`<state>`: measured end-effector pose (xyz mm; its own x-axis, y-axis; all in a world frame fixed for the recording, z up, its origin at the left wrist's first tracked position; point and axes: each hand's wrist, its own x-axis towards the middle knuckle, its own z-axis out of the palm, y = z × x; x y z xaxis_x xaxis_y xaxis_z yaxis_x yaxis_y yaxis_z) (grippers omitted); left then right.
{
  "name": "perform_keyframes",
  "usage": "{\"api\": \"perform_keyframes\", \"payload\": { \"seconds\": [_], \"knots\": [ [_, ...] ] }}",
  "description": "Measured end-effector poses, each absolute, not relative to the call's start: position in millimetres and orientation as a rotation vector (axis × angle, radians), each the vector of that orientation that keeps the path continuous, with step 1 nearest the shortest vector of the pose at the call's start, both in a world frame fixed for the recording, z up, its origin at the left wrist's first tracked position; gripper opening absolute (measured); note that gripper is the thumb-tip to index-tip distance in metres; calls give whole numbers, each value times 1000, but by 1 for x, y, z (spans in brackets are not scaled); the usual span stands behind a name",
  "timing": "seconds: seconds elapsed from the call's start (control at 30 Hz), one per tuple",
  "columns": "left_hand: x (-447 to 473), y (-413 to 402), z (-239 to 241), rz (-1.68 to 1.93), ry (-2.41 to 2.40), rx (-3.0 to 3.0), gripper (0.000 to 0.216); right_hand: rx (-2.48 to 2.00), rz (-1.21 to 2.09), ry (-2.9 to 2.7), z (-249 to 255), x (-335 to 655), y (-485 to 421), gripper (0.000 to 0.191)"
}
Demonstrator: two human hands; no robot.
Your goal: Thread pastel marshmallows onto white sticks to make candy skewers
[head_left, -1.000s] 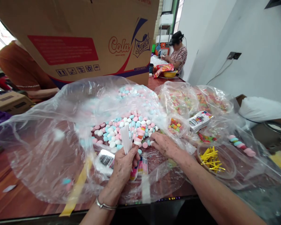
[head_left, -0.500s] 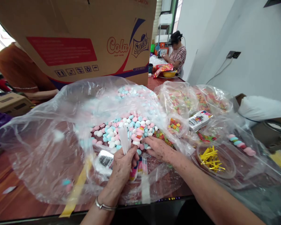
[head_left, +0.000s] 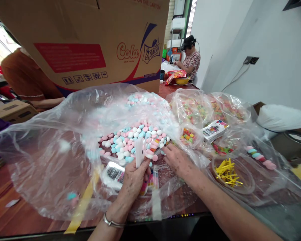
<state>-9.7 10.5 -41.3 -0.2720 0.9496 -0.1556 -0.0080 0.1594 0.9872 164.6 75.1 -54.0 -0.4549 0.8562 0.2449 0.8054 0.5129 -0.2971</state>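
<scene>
My left hand [head_left: 137, 172] is closed around a bundle of thin white sticks [head_left: 139, 150] that points upward. A skewer of pink, white and orange candies [head_left: 152, 149] rises from the same grip. Behind it spreads a pile of pink, blue and white round candies [head_left: 122, 144] in a large clear plastic bag [head_left: 52, 140]. My right hand [head_left: 175, 159] reaches in at the pile's right edge, fingers stretched out and slightly apart, close to a few candies. Beneath my left wrist lies a printed packet [head_left: 114, 174].
A big cardboard box [head_left: 90, 43] stands behind the bag. To the right are bags of gummy rings [head_left: 190, 103], a stack of printed cards [head_left: 215, 130], a tub of gold twist ties [head_left: 228, 172] and a finished-looking candy skewer [head_left: 261, 156]. Another person [head_left: 190, 60] sits farther back.
My right hand has moved a little right, away from the skewer. The skewer now leans more to the right, and my left hand keeps its hold.
</scene>
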Motion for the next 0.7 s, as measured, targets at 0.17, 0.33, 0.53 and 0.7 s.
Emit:
{"api": "perform_keyframes", "payload": {
  "seconds": [0.17,0.33,0.53,0.7],
  "knots": [
    [-9,10,-39,1258,1505,936,37,-1359,123,-2478,-53,160,63,24],
    [-9,10,-39,1257,1503,952,36,-1395,113,-2396,-54,163,71,21],
    [-10,11,-43,1250,1500,975,38,-1406,137,-2274,-43,184,86,30],
    [-8,9,-39,1258,1512,965,38,-1291,84,-2446,-47,187,81,22]
  ]
}}
